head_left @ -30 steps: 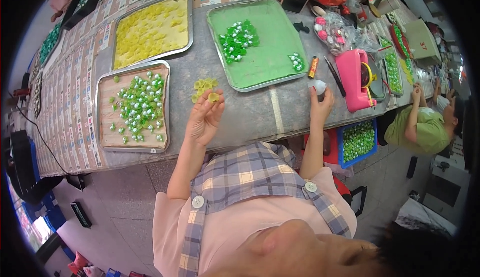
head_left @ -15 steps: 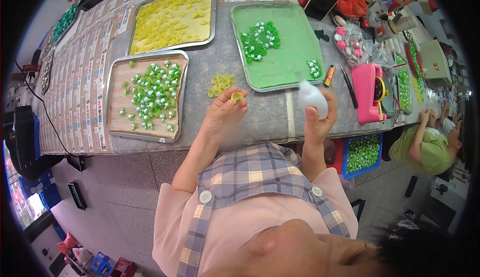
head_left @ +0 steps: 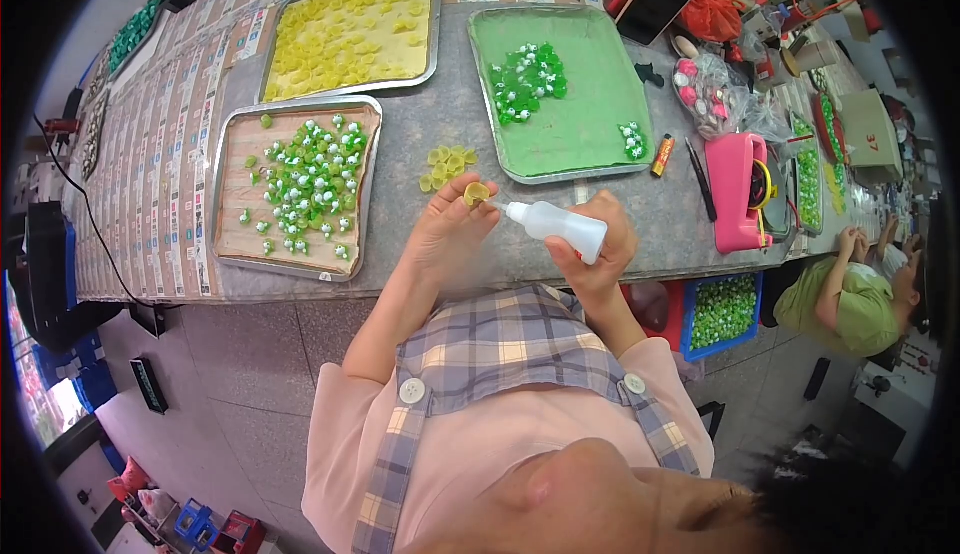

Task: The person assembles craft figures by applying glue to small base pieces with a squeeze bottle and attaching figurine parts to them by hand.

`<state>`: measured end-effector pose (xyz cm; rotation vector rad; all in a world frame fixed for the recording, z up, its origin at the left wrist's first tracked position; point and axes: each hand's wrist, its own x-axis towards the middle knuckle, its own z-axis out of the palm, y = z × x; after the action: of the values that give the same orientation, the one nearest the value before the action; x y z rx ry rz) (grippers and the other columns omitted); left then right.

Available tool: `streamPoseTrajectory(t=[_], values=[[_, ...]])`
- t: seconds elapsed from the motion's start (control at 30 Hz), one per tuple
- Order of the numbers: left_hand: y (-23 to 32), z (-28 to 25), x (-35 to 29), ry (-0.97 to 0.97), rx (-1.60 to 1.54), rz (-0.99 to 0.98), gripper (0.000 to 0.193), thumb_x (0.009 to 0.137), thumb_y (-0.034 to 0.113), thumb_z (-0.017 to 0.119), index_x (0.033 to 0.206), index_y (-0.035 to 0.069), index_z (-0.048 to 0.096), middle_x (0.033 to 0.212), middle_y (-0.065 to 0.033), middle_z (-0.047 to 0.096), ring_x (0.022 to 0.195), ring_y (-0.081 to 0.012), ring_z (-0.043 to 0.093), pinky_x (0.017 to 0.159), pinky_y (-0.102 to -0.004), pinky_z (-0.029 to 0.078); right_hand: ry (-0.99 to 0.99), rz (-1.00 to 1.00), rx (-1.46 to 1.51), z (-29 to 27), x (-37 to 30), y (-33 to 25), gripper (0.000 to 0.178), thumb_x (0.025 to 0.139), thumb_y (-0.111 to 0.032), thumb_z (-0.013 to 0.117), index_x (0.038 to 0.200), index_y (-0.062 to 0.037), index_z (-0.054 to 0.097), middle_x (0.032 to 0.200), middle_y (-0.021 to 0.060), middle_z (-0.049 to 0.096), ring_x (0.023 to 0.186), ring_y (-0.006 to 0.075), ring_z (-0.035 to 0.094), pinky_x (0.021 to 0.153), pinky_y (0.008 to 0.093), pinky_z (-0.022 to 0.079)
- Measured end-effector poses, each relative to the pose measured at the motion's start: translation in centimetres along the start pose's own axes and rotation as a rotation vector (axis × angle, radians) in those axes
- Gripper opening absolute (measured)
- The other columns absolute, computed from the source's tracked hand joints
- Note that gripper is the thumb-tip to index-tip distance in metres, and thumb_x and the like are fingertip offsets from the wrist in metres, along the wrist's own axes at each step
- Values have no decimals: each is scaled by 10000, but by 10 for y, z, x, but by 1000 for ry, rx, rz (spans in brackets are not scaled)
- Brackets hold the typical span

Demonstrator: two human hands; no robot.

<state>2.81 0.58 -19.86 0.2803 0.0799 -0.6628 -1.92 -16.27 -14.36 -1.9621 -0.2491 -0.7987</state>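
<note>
My left hand [head_left: 448, 237] pinches a small yellow disc [head_left: 476, 193] at its fingertips, just above the grey table edge. My right hand [head_left: 598, 252] grips a white squeeze bottle [head_left: 553, 226] laid sideways, its nozzle touching the disc. A small pile of yellow discs [head_left: 446, 165] lies on the table just beyond my left hand. To the left is a metal tray [head_left: 232, 246] with a brown liner, holding several green-and-white pieces [head_left: 308, 182]. A green-lined tray [head_left: 580, 124] with more green pieces stands beyond my right hand.
A tray of yellow pieces [head_left: 350, 34] sits at the back. A pink device [head_left: 738, 192], an orange tube [head_left: 662, 154], a phone [head_left: 653, 6] and bags lie at right. A blue bin of green pieces [head_left: 722, 312] stands below the table. A person in green [head_left: 850, 299] sits at right.
My right hand turned the white bottle sideways and brought its nozzle to the yellow disc that my left hand picked from the pile and now holds up.
</note>
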Motion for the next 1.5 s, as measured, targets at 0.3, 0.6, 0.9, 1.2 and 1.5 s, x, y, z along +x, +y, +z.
streamPoseTrajectory(t=[0.3, 0.6, 0.9, 1.2, 1.5], values=[[1, 1, -1, 16, 62, -16, 291, 715, 106, 625, 993, 108, 540, 981, -74, 555, 891, -158, 521, 803, -285, 436, -22, -10, -20, 3, 0, -1, 298, 580, -203, 734, 717, -42, 523, 607, 61, 524, 478, 211, 449, 466, 304, 327], [-1, -4, 0, -33, 16, 13, 301, 743, 81, 585, 1032, 92, 502, 1012, -91, 524, 864, -165, 552, 764, -269, 486, -6, 16, -23, 1, 0, 1, 284, 584, -199, 727, 704, -52, 515, 597, 60, 515, 477, 211, 435, 443, 295, 331], [-1, -4, 0, 36, 7, 18, 297, 744, 89, 587, 1025, 79, 489, 1008, -94, 504, 845, -170, 552, 749, -263, 491, 0, 13, -46, 2, 2, 3, 274, 592, -201, 720, 698, -54, 513, 596, 59, 503, 478, 202, 431, 429, 286, 331], [-2, -5, 0, 48, 14, -1, 296, 752, 109, 583, 1028, 79, 482, 988, -92, 511, 839, -169, 554, 736, -256, 494, 13, 17, -29, 5, 2, 5, 268, 593, -195, 716, 701, -55, 514, 610, 64, 516, 486, 205, 433, 437, 290, 335], [-4, -5, -1, 56, 17, -13, 281, 756, 116, 579, 1020, 80, 489, 973, -85, 522, 836, -162, 558, 729, -255, 495, 9, 14, -24, 6, 0, 6, 260, 594, -187, 712, 704, -54, 517, 618, 65, 517, 486, 204, 430, 439, 291, 333]])
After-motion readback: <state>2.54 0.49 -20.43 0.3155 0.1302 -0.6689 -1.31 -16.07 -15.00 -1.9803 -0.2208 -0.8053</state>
